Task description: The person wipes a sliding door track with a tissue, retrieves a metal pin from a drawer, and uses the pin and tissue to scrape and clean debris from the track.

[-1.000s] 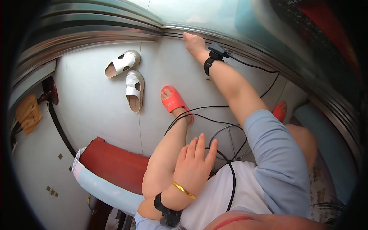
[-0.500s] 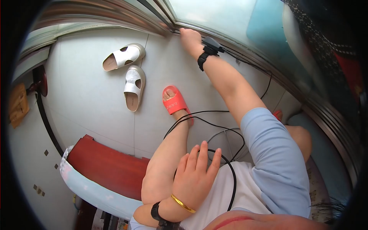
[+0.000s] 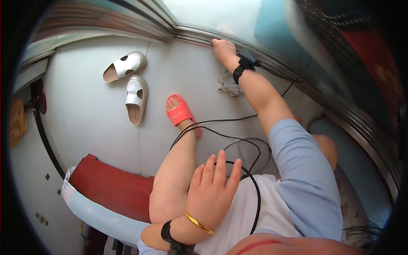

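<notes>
My right hand (image 3: 224,50) is closed in a fist at the metal sliding-door track (image 3: 193,37), at the top middle. What its fingers hold, if anything, is hidden. A black strap with a dark device (image 3: 247,58) sits on that wrist. Just below the wrist, a crumpled greyish-white cloth or tissue (image 3: 229,83) lies on the floor. My left hand (image 3: 211,187), wearing a gold bangle (image 3: 198,223), rests open with fingers spread near my lap and knee. Nothing is in it. Black cables (image 3: 221,120) loop across my leg and past the left fingertips.
Two white slip-on shoes (image 3: 127,63) lie on the tiled floor at upper left. My foot wears a red slide sandal (image 3: 180,114). A dark red wooden seat (image 3: 112,182) with a light blue cushion edge (image 3: 106,223) stands at lower left. Glass door panels (image 3: 212,15) border the top.
My right hand has shifted along the track to the right, away from the door-frame corner. The crumpled cloth now shows below the wrist. My left hand stays spread, and the view has shifted slightly.
</notes>
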A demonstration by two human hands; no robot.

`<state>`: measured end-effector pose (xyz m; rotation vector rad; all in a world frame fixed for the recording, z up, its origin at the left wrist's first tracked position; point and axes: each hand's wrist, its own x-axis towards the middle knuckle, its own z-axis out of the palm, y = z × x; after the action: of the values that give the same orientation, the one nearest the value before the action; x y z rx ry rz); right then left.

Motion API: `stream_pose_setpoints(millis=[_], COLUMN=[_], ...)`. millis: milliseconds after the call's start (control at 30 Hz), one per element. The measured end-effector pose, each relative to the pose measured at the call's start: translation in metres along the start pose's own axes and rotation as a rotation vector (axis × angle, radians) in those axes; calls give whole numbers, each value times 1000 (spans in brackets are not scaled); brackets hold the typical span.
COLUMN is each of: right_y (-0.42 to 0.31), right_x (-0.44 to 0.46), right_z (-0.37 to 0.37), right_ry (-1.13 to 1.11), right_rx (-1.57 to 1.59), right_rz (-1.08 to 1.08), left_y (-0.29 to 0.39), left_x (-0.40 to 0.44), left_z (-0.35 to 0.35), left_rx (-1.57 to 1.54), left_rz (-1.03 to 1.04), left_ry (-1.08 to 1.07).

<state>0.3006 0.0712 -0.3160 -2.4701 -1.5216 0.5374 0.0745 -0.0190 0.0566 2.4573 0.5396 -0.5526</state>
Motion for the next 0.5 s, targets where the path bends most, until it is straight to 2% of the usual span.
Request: stream_pose_setpoints(millis=[200, 300, 400, 500], right_y=[58, 83, 104, 128], right_x=[-46, -65, -86, -109], right_z=[-4, -6, -14, -22], right_ry=[105, 103, 3, 132], right_rx=[-10, -7, -35, 40], right_rz=[-8, 35, 122, 142], left_y=[27, 42, 57, 69], left_x=[11, 18, 24, 33], left_z=[4, 15, 25, 29], left_rx=[21, 38, 53, 90], left_rz=[50, 54, 57, 59], left_ry=[-38, -34, -41, -108])
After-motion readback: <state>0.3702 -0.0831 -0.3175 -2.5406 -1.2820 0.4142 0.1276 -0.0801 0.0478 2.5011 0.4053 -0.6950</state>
